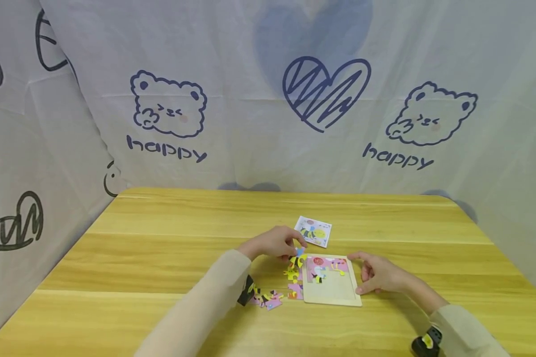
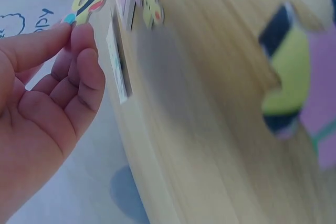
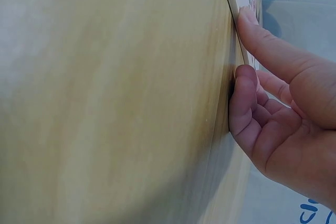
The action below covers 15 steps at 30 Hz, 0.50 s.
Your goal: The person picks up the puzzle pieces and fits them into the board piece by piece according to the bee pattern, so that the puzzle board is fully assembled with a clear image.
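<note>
My left hand point(image 1: 277, 241) pinches a jigsaw piece point(image 2: 86, 3) with yellow, black and red parts between thumb and fingertips, near the left side of the wooden puzzle tray point(image 1: 332, 301). Several pieces fill part of the tray's upper area, including a pink one with a yellow music note point(image 1: 338, 267). My right hand point(image 1: 381, 273) rests at the tray's right side, forefinger by the far corner and thumb against the near part of the edge. In the right wrist view the thumb point(image 3: 273, 51) lies on the tray's rim, and the other fingers are bent beside it.
Loose pieces lie left of the tray: a yellow one point(image 1: 292, 272), a pink one point(image 1: 296, 291) and a cluster point(image 1: 268, 299) by the left wrist's camera. A bee picture card point(image 1: 313, 231) lies beyond the tray. A printed cloth point(image 1: 245, 139) hangs behind the wooden table point(image 1: 161, 243).
</note>
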Available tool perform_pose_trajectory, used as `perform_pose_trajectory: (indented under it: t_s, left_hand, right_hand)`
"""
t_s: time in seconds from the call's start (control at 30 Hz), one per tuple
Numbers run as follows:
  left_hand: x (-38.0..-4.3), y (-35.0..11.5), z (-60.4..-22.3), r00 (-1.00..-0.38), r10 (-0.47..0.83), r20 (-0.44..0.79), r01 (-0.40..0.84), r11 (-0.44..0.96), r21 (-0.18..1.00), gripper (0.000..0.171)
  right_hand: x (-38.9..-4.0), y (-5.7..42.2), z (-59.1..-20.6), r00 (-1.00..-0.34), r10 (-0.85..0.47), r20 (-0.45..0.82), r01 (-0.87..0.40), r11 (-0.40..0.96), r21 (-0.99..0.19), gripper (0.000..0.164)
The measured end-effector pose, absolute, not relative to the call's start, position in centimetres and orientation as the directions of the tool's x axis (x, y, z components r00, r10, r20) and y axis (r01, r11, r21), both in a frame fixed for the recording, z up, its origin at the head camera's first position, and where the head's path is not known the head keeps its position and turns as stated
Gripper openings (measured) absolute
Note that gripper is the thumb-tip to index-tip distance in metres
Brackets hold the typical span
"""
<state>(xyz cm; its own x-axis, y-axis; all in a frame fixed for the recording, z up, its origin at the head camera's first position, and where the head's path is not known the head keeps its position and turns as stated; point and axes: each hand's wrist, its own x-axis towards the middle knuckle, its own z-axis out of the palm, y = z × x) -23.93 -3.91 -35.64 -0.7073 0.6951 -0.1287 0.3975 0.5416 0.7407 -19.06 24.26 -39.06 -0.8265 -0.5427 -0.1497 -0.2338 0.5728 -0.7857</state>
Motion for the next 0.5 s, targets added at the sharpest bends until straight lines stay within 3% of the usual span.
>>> perform_pose_trajectory:
  t_s: [0.5]
  left_hand:
    - [-23.3, -0.5, -36.2, -0.702, 0.702, -0.120, 0.357, 0.492, 0.794, 0.007]
  right_hand:
    - [-19.1, 24.3, -39.0, -0.830, -0.536, -0.155, -0.219, 0.569, -0.793, 0.075]
